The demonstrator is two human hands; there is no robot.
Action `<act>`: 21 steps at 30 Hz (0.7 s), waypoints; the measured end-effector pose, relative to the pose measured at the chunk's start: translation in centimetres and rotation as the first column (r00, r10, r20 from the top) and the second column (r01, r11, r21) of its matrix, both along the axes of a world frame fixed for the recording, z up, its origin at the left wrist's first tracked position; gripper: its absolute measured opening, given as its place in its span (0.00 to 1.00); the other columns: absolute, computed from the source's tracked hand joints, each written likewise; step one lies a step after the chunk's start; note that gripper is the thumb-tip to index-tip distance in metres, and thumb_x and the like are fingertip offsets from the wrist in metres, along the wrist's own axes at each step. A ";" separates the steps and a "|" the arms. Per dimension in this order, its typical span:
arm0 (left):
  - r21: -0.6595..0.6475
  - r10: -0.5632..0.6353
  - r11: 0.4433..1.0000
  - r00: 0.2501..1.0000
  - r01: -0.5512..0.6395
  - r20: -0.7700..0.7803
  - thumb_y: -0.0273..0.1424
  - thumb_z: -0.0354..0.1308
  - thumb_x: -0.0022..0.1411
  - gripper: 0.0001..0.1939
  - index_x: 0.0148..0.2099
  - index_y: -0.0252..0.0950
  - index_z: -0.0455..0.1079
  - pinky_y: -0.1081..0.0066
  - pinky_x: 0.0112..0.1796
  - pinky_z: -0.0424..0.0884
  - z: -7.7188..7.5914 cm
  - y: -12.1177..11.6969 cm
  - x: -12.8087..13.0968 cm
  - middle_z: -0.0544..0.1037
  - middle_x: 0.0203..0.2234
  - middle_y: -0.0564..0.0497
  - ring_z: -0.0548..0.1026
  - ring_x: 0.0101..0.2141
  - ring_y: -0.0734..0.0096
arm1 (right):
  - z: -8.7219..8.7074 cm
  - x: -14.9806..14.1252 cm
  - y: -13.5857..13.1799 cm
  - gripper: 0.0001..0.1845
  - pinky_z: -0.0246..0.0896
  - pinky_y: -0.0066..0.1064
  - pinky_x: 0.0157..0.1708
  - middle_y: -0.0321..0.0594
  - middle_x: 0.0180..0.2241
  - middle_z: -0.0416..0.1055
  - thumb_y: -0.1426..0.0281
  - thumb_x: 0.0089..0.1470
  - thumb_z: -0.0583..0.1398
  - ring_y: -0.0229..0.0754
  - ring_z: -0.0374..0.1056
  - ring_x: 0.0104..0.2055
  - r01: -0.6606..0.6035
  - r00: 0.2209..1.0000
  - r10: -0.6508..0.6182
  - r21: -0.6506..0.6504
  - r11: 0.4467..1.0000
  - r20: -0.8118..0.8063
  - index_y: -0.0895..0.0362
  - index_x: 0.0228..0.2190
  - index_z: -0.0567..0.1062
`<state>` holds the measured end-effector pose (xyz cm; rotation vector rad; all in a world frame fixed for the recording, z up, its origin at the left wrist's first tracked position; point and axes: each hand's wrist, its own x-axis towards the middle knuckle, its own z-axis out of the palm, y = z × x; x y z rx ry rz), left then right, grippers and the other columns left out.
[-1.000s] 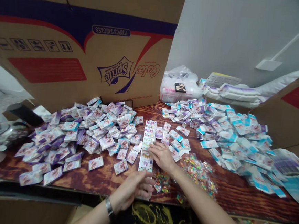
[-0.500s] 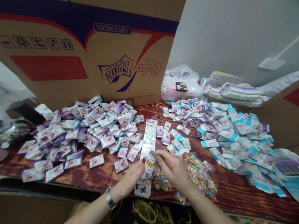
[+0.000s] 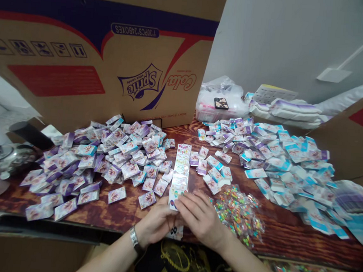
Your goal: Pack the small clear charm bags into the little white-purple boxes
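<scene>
My left hand point(image 3: 157, 222), with a metal watch point(image 3: 134, 237) on its wrist, is closed round a small sticker sheet point(image 3: 173, 196) printed with coloured shapes. Over the same sheet bends my right hand point(image 3: 200, 217), its fingers pressed together and covering most of it. Beneath and beyond both hands, a long strip of stickers point(image 3: 182, 163) lies on the table. Right of my right hand are small clear packets of colourful candy point(image 3: 241, 216). Several little printed boxes point(image 3: 214, 182) lie just beyond them. How my fingertips meet inside is hidden.
Filled-looking small boxes point(image 3: 117, 152) pile up on the left; flatter cartons point(image 3: 292, 161) heap on the right. A large cardboard box point(image 3: 158, 105) stands behind. A metal kettle point(image 3: 6, 160) is at the far left, a phone point(image 3: 221, 103) on a plastic-wrapped bundle at the back.
My right hand has moved left and closed over the sticker sheet beside my left hand. My left hand has shifted slightly down. Candy packets near the right hand are now partly hidden.
</scene>
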<state>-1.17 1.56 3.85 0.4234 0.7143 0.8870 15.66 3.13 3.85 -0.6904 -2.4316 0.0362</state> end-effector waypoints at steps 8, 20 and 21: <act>0.083 0.082 0.993 0.996 -0.080 -0.025 0.33 0.60 0.55 0.08 0.32 0.33 0.72 0.73 0.34 0.67 -0.1 0.1 -0.4 0.74 0.29 0.50 0.70 0.32 0.72 | 0.6 -0.4 0.0 0.13 0.64 0.37 0.40 0.43 0.33 0.73 0.76 0.59 0.52 0.43 0.66 0.39 0.023 0.997 -0.035 -0.156 0.988 -0.074 0.57 0.42 0.72; 0.487 0.195 0.862 0.794 0.141 -0.576 0.37 0.54 0.60 0.12 0.42 0.35 0.65 0.71 0.32 0.69 -2.3 0.1 -0.5 0.72 0.26 0.52 0.72 0.27 0.71 | 0.3 -0.6 0.8 0.06 0.59 0.31 0.37 0.39 0.34 0.69 0.67 0.59 0.55 0.41 0.65 0.38 0.157 0.955 -0.279 -0.630 0.760 -0.097 0.55 0.37 0.71; 0.502 0.215 0.853 0.778 0.145 -0.590 0.37 0.53 0.61 0.11 0.41 0.36 0.63 0.71 0.30 0.68 -2.9 0.1 -0.4 0.72 0.25 0.53 0.72 0.26 0.71 | 0.1 -0.6 0.7 0.07 0.58 0.30 0.35 0.39 0.31 0.69 0.68 0.59 0.54 0.40 0.65 0.36 0.167 0.958 -0.276 -0.627 0.761 -0.079 0.56 0.33 0.70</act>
